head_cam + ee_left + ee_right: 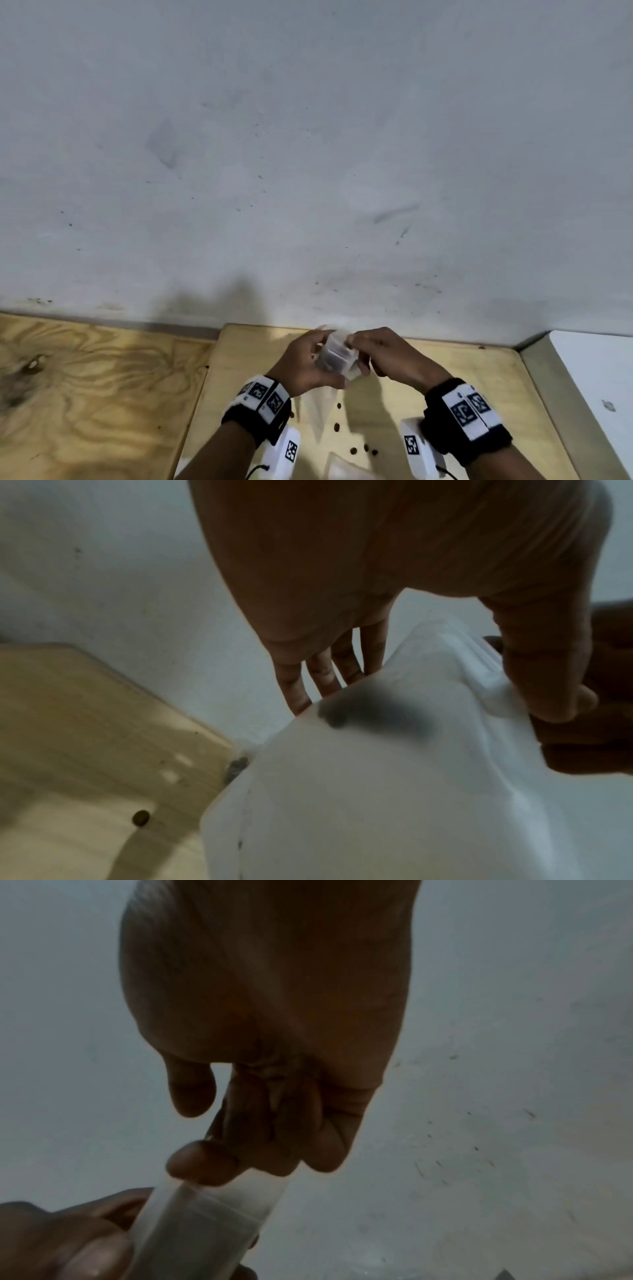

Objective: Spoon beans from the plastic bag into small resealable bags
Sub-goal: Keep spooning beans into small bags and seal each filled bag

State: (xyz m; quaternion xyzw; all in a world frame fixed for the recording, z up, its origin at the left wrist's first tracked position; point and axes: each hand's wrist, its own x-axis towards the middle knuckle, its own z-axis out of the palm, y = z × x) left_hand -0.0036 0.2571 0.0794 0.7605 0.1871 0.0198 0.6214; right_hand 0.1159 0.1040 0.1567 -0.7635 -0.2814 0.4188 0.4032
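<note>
From the head view, both hands meet above the far edge of a pale board point(445, 377), close to the wall point(308, 137). The left hand point(305, 363) and the right hand point(387, 356) hold a small bag point(337, 354) between them, clear of the board, with a dark clump of beans showing inside it. Loose beans point(366, 447) lie scattered on the board nearer the person. A bit of clear plastic point(342, 467) shows at the bottom edge; it may be the big bag, though too little shows to be sure.

From the left wrist, the left hand point(394, 561) has its thumb point(544, 674) pressed on the bag's point(377, 791) sealing strip, with the fingers point(322, 672) straight behind the bag. One bean point(140, 818) sits on the board point(85, 710) below.

From the right wrist, the right hand point(267, 1001) pinches the top of the bag point(212, 1221) between thumb point(202, 1161) and curled fingers. The left hand point(61, 1240) grips the bag lower down.
</note>
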